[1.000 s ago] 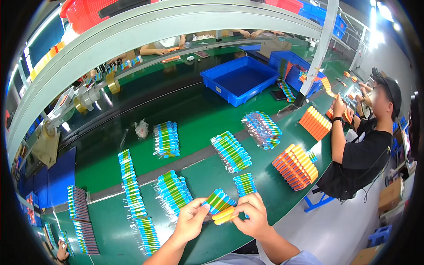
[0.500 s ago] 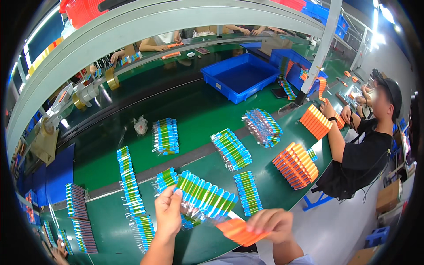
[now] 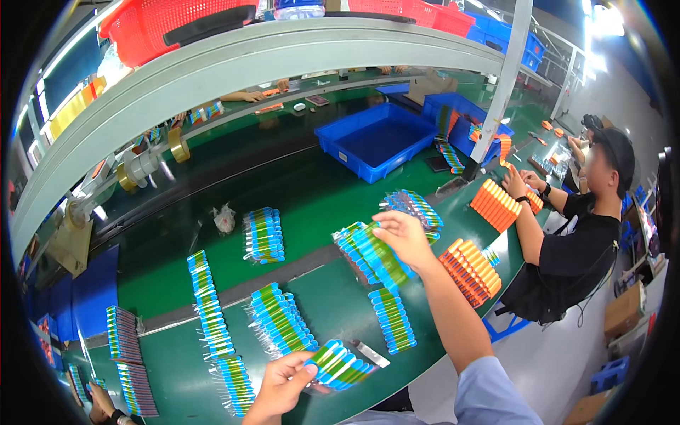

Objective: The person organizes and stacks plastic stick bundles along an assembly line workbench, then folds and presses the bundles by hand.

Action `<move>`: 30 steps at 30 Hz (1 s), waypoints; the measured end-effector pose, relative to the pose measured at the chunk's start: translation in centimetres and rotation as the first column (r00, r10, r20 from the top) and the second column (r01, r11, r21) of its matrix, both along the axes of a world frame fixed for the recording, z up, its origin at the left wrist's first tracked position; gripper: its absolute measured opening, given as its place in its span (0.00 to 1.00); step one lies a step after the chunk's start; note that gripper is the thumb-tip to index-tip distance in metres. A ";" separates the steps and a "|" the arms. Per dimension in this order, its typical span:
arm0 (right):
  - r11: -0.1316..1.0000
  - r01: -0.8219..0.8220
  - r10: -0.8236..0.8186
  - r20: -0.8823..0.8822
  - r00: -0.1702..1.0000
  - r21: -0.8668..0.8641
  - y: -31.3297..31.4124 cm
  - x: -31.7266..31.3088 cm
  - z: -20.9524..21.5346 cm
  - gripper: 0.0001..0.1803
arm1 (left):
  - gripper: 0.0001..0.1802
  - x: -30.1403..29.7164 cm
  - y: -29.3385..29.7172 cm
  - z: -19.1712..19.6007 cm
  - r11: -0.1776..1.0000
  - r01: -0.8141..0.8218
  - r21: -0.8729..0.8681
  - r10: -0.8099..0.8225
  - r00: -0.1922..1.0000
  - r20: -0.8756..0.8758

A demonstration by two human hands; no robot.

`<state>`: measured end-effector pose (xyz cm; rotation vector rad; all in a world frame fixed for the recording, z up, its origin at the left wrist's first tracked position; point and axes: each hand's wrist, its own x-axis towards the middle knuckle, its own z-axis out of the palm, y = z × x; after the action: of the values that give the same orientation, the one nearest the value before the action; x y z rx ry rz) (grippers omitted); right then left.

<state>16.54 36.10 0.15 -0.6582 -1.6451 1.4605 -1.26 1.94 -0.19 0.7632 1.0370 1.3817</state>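
Note:
My left hand [image 3: 283, 382], at the lower middle, grips a short row of slim blue pieces [image 3: 338, 365] banded with green and partly clear-wrapped. Farther right, my right hand [image 3: 402, 235] is closed on a similar blue-and-green row [image 3: 386, 261], over or against a stack of the same kind [image 3: 348, 244]. I cannot tell whether that row rests on the stack. Between my arms, a flat greyish strip [image 3: 372, 353] lies on the table near the left hand's row. A fanned blue-and-green stack [image 3: 282, 319] lies just beyond my left hand.
More blue-and-green rows [image 3: 393, 320] lie across the green table, with a long line [image 3: 210, 304] left. Orange stacks [image 3: 469, 271] stand right, near a co-worker [image 3: 588, 205] in black. A blue tray [image 3: 375, 138] sits beyond; a metal beam [image 3: 283, 53] crosses overhead.
My right hand has moved up and away to the far stack, now holding a blue-and-green row instead of an orange one. My left hand has come lower, with a shorter row.

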 end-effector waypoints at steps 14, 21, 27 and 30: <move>0.681 -0.076 -0.593 0.609 0.527 0.729 -1.9 -4.0 -3.6 0.38 | 0.20 -0.6 -1.4 0.5 0.980 -0.150 -0.133 0.144 0.988 -0.051; 0.655 -0.013 -0.639 0.563 0.525 0.755 -0.8 -4.7 -2.8 0.27 | 0.18 0.0 -1.3 1.2 0.984 -0.099 -0.150 0.098 0.995 -0.014; 0.888 0.131 -0.316 0.379 0.870 0.440 1.6 -3.2 -3.5 0.17 | 0.18 -0.7 -2.0 1.2 0.977 -0.110 -0.181 0.116 0.993 0.023; 0.999 0.006 -0.007 0.036 0.999 0.032 1.9 -2.2 -2.4 0.13 | 0.19 -0.8 -2.1 0.7 0.982 -0.079 -0.173 0.087 0.995 0.041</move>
<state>14.34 38.04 -2.23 -0.6745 -1.6891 1.4222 -2.09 -0.11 0.54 0.5626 1.1437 1.3554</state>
